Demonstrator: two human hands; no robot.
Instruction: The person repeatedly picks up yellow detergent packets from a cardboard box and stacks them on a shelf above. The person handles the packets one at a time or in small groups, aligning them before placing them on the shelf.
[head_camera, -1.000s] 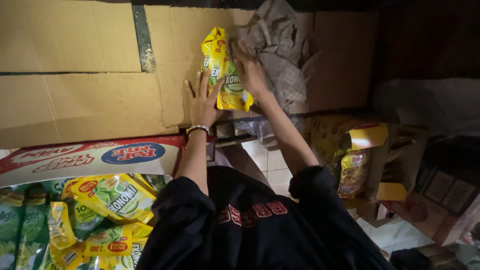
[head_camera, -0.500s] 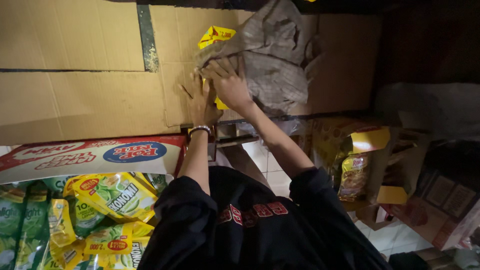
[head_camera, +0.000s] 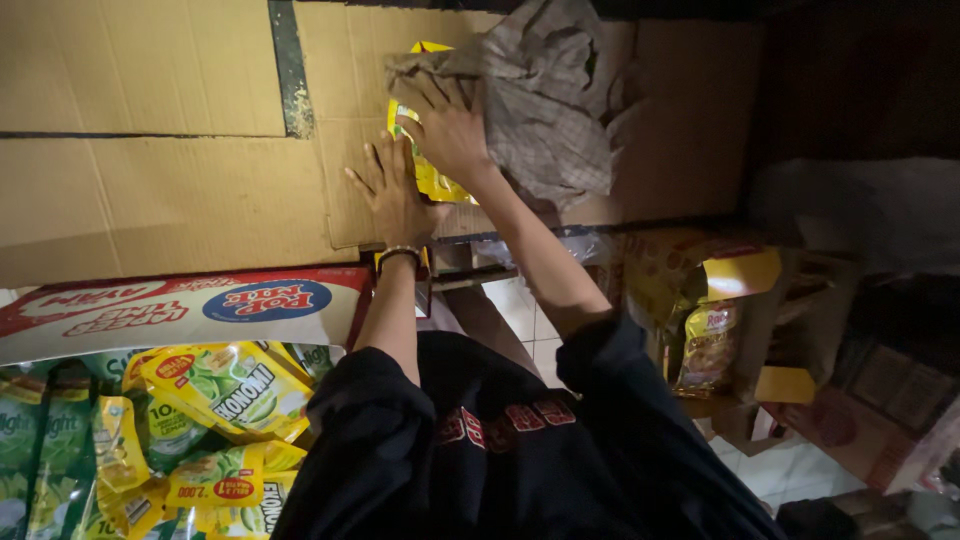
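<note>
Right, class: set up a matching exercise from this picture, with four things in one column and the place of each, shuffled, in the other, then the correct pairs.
Things
1. yellow packet
2. grey cloth
3. left hand
4. red and white box

Places
A. lying below the cardboard, above the heap of green and yellow sachets
B. pressed flat on the cardboard, a wristband just below it
C. under the right hand, between both hands
D. draped over the cardboard at the top, right of the hands

Pairs: 1-C, 2-D, 3-B, 4-A
</note>
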